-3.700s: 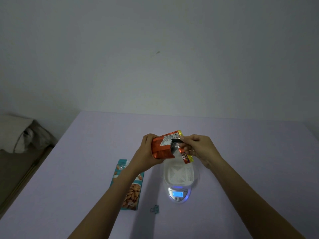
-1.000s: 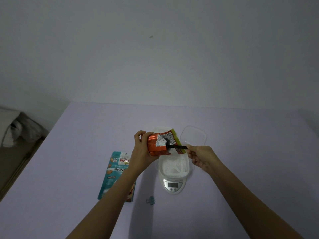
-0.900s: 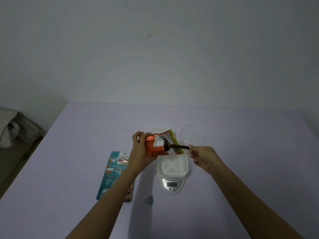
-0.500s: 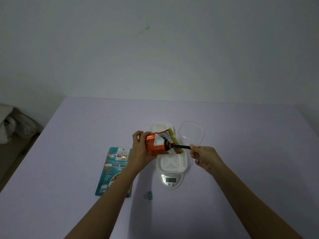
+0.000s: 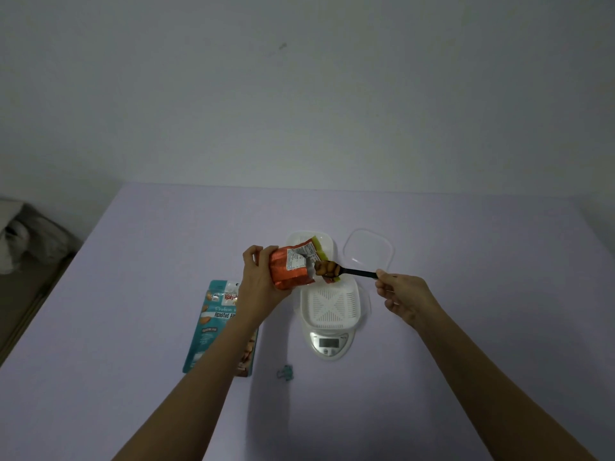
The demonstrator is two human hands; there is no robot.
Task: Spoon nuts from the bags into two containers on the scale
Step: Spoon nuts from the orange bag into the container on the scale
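My left hand (image 5: 258,281) grips an orange foil nut bag (image 5: 290,271), tilted with its mouth to the right, above the table. My right hand (image 5: 401,293) pinches the end of a black spoon (image 5: 356,271). The spoon's bowl sits just outside the bag's mouth, heaped with brown nuts (image 5: 326,268). Below it a white slotted container (image 5: 331,305) rests on a white digital scale (image 5: 329,345). A second white container (image 5: 327,242) lies behind the bag, partly hidden.
A teal roasted-almond bag (image 5: 218,322) lies flat on the lilac table (image 5: 133,294), left of the scale and partly under my left forearm. A clear lid (image 5: 367,251) lies at the back right. A small teal binder clip (image 5: 285,373) sits near the scale.
The spoon has come out of the orange bag, now loaded with nuts, and my right hand has drawn slightly rightward. The scale's display has gone from lit blue to dim.
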